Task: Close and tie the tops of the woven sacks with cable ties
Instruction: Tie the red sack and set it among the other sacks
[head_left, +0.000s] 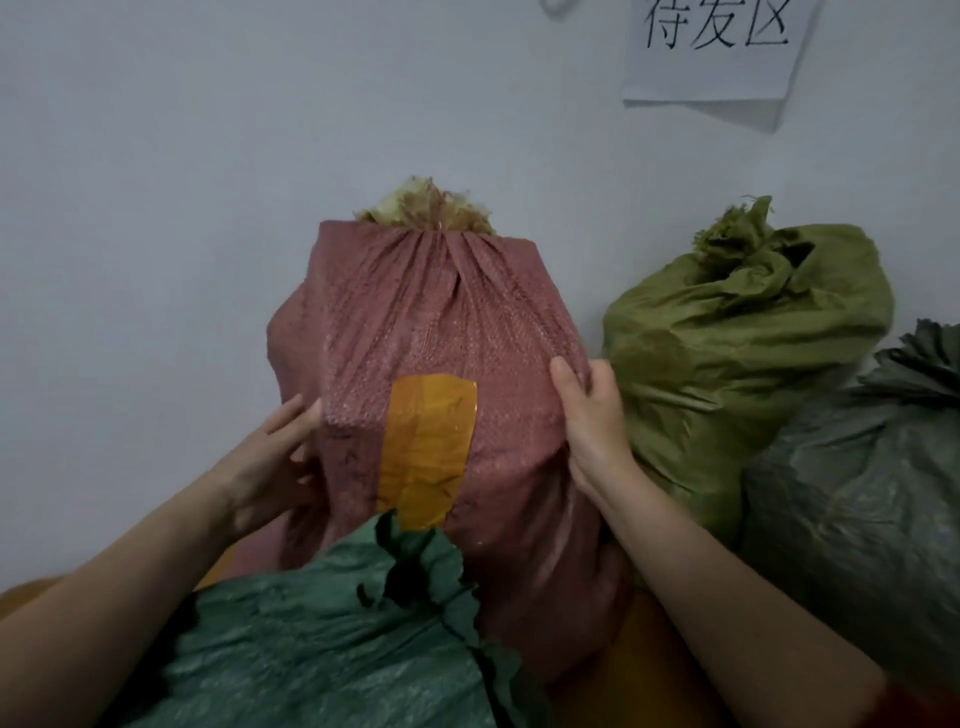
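Pinkish-red woven sack (441, 332), upright by the wall (156, 208), gathered top (441, 231) above both hands: left hand (280, 452) presses its flank, fingers straight; right hand (592, 421), nearer the top, has fabric in its grip.

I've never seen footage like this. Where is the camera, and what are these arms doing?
No machine here: a person wears one camera on the head, looking down at their own arms. The left hand rests against a red sack, whose top is gathered shut; the right hand pinches its fabric. A green sack lies nearest; an olive sack and a grey sack stand to the right, by the wall.
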